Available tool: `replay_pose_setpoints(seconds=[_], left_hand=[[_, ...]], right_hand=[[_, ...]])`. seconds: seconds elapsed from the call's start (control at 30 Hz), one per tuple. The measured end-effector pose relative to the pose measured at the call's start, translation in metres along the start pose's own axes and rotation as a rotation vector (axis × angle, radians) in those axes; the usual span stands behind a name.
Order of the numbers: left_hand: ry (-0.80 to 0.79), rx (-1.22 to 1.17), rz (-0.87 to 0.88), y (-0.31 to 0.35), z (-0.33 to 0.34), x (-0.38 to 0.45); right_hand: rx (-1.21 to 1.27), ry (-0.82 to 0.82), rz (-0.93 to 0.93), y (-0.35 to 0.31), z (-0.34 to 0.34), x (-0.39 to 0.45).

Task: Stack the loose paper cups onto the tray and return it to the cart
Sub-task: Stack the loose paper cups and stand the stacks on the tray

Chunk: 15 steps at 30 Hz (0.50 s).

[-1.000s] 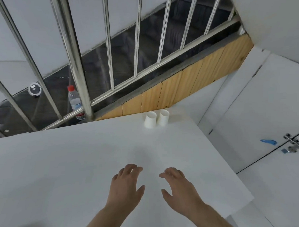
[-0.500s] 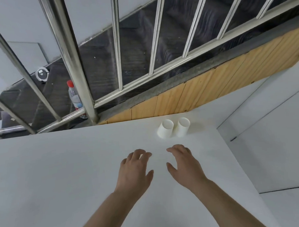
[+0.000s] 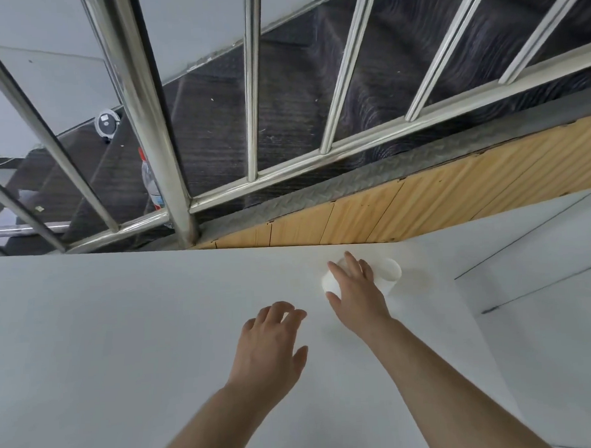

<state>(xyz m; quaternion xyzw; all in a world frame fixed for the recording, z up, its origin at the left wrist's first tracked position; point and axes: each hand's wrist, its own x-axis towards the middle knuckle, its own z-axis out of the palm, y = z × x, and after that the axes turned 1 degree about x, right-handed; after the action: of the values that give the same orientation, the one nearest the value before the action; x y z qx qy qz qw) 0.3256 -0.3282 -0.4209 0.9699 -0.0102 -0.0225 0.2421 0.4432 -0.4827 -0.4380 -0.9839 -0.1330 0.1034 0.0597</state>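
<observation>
Two white paper cups stand side by side near the far right corner of the white table (image 3: 122, 333). My right hand (image 3: 356, 289) reaches over the left cup (image 3: 330, 283), which sits between its thumb and fingers and is mostly hidden by them. The right cup (image 3: 389, 270) stands just beyond, touching the left one, with its open mouth visible. My left hand (image 3: 270, 343) hovers over the table nearer to me, fingers loosely curled, holding nothing. No tray or cart is in view.
A steel railing (image 3: 154, 128) with slanted bars rises just behind the table's far edge, above a wooden panel (image 3: 405, 205). A plastic bottle (image 3: 150, 182) with a red cap stands behind the railing post. The table's right edge drops to white floor panels (image 3: 543, 280).
My head and both hands moved forward toward the cups. My right hand went from hovering short of the cups to closing over the left cup. My left hand trails behind it.
</observation>
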Motion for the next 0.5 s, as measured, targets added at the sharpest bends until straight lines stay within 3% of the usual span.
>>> replay_pose_setpoints(seconds=[0.3,0.4,0.5], left_hand=[[-0.008,-0.043,-0.042,-0.005,0.01,-0.003],[-0.007,-0.122,-0.071,-0.007,0.011,-0.003],[0.031,-0.246,-0.091,-0.005,0.012,-0.002]], right_hand=[[0.232,0.076,-0.021,0.001,0.011,-0.012],[0.608,0.124,0.054,0.002,0.009,-0.025],[1.113,0.022,0.257,-0.003,0.0,-0.041]])
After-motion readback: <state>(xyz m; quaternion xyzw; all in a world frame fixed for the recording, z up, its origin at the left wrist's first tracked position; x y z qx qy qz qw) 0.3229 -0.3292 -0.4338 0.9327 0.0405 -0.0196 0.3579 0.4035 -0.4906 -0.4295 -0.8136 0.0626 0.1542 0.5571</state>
